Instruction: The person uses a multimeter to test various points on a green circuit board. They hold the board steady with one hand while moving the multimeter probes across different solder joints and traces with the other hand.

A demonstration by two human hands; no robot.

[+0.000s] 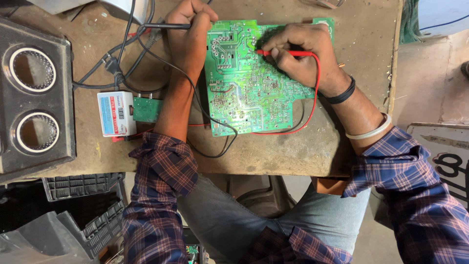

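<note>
Plaid sleeves (156,195) are reaching over a green circuit board (244,93) lying on the workbench (293,156), the left hand (188,34) gripping a black probe (163,26) at the board's left edge, the right hand (298,51) pinching a red probe (286,53) against its upper middle.

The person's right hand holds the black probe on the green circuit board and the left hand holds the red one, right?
Not quite. The head view shows the colours swapped: the right hand holds the red probe on the green circuit board, and the left hand holds the black probe.
</note>
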